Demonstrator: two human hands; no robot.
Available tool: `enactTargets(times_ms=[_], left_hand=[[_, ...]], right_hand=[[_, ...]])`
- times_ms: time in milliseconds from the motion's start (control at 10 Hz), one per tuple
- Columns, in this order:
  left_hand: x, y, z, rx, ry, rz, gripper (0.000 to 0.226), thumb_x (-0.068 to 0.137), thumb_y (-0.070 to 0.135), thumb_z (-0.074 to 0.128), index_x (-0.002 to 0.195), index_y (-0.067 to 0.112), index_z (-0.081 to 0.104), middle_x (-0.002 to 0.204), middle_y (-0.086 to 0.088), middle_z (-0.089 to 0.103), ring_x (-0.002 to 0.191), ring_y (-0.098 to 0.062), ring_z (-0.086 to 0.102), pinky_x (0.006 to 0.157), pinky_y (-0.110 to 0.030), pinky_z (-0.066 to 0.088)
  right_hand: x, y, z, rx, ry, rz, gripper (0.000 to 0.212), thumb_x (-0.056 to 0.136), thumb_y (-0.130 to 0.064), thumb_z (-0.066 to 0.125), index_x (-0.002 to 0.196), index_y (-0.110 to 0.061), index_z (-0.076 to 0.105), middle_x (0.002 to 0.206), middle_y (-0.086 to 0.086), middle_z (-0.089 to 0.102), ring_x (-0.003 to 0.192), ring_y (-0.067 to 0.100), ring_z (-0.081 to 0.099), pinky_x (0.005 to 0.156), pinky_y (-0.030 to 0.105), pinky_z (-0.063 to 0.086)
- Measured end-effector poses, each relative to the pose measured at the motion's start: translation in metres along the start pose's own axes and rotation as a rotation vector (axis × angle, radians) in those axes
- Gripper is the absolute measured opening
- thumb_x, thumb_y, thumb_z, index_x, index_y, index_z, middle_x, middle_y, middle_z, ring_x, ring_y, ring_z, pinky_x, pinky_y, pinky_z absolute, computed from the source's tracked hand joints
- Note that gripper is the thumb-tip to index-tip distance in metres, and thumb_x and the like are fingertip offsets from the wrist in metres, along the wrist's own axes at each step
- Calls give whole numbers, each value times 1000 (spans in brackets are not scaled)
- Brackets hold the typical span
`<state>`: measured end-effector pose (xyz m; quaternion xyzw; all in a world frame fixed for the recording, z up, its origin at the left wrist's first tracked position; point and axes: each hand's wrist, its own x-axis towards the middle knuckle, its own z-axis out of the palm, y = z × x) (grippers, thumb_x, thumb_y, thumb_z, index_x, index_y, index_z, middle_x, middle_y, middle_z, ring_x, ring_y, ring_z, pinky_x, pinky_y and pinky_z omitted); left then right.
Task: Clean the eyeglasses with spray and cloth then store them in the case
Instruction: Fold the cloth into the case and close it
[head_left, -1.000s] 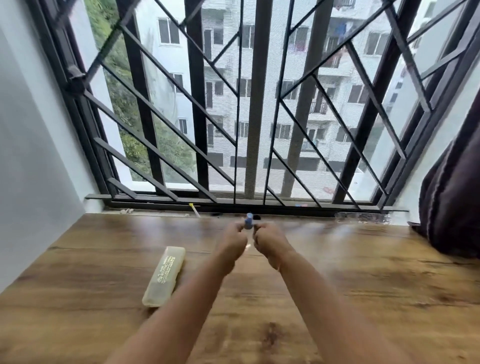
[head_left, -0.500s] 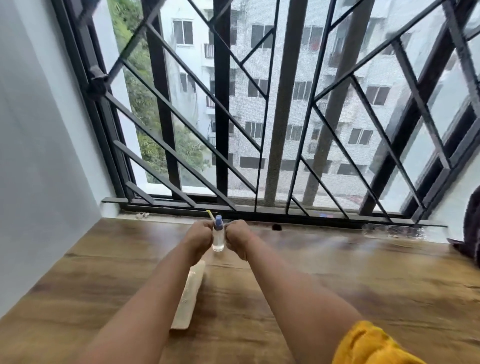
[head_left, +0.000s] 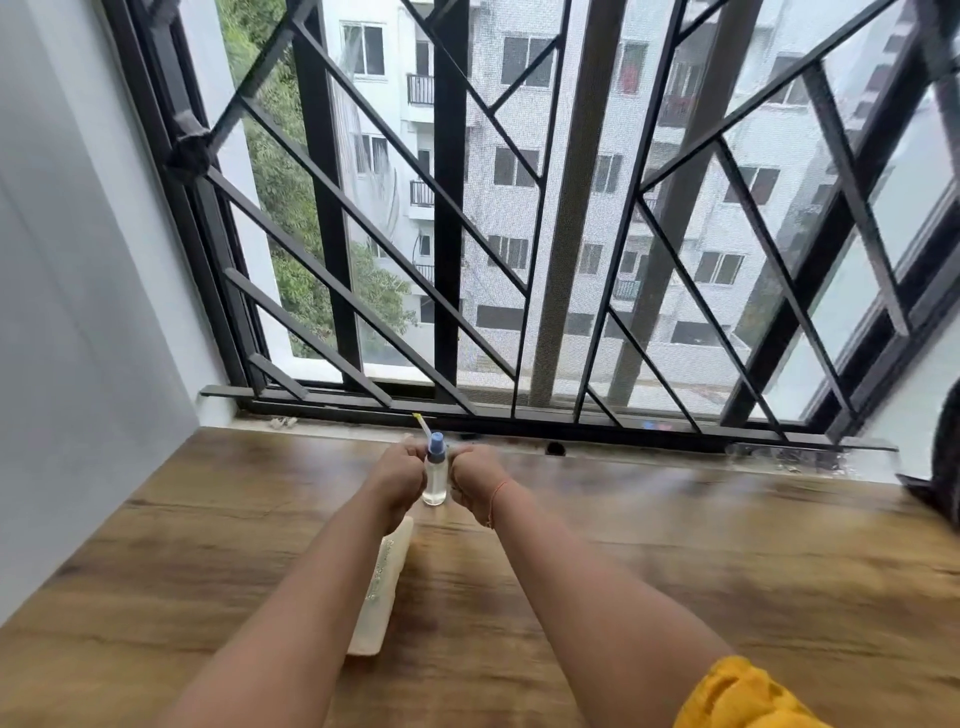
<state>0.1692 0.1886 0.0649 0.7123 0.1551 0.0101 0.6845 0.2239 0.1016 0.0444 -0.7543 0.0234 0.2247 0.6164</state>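
A brown wood-grain tabletop ends at a black barred window, white wall left, board open rightward; left hand and right hand, fingers curled, hold hidden, flank a clear blue-capped spray bottle near the far edge, beyond a pale plastic case.

Both arms stretch forward, left hand and right hand curled into fists, close together.

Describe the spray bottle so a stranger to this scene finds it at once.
Start at the barred window; a wooden table lies before it. Near the table's far edge, the spray bottle stands upright between the left hand and right hand. It is small, clear and blue-topped, unlike the flat pale case lying nearer.
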Motion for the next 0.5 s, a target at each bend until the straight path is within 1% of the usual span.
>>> enactTargets(times_ms=[100, 200, 300, 400, 500], left_hand=[[-3, 0, 2, -18, 7, 10, 53, 66, -30, 22, 79, -4, 67, 64, -27, 62, 40, 1, 54, 37, -9, 38], [1, -6, 2, -26, 15, -1, 49, 70, -28, 28, 89, -7, 67, 68, -11, 65, 41, 0, 55, 37, -10, 38], [3, -9, 1, -34, 39, -8, 42, 71, -27, 34, 92, -10, 66, 62, -5, 63, 38, 0, 53, 36, -10, 36], [4, -10, 2, -33, 54, -12, 37, 71, -26, 39, 87, -7, 66, 63, -6, 62, 38, -1, 53, 37, -11, 36], [4, -13, 1, -7, 60, -17, 33, 72, -23, 42, 79, -1, 65, 67, -9, 60, 47, -8, 55, 42, -13, 39]], right_hand=[[-2, 0, -1, 3, 0, -6, 32, 83, 7, 31, 101, 1, 56, 79, 10, 44, 59, 13, 35, 50, 23, 29], [-6, 0, -2, 35, -10, -20, 31, 84, 10, 30, 97, -3, 56, 71, 8, 42, 57, 11, 35, 45, 20, 29], [-6, 1, -2, 63, -24, -15, 33, 86, 10, 32, 105, 8, 59, 71, 7, 45, 56, 10, 38, 41, 15, 31], [-9, 2, -4, 70, -59, -16, 35, 84, 11, 34, 113, 14, 54, 73, 7, 46, 55, 9, 38, 44, 18, 30], [-13, 3, -6, 97, -120, -35, 32, 82, 12, 37, 103, 8, 61, 67, 4, 47, 45, 4, 42, 38, 14, 31]])
